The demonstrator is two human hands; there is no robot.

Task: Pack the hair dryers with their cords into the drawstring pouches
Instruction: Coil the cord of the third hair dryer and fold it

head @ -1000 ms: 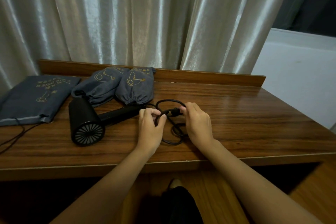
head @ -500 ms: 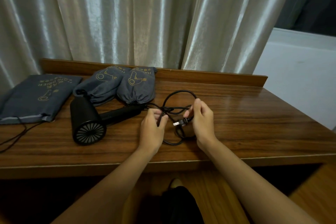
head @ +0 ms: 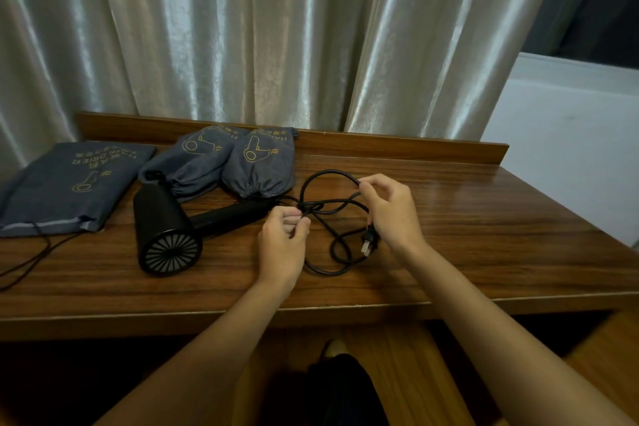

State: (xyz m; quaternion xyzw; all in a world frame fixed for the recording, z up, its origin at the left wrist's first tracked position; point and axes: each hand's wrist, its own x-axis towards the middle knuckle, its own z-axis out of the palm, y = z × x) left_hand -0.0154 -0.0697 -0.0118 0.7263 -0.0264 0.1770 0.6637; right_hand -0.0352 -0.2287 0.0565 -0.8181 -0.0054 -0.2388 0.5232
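- Because the cord [head: 340, 207] lies in loose crossing loops, it could tangle or spring open, I judge.
- At 9 o'clock, an empty flat pouch [head: 74, 183]; the black hair dryer [head: 173, 235] lies on the bench [head: 484, 218].
- Left hand [head: 281, 245] pinches the cord's crossing.
- Right hand [head: 392, 211], at 3 o'clock, pinches a loop, plug [head: 367, 244] beneath.
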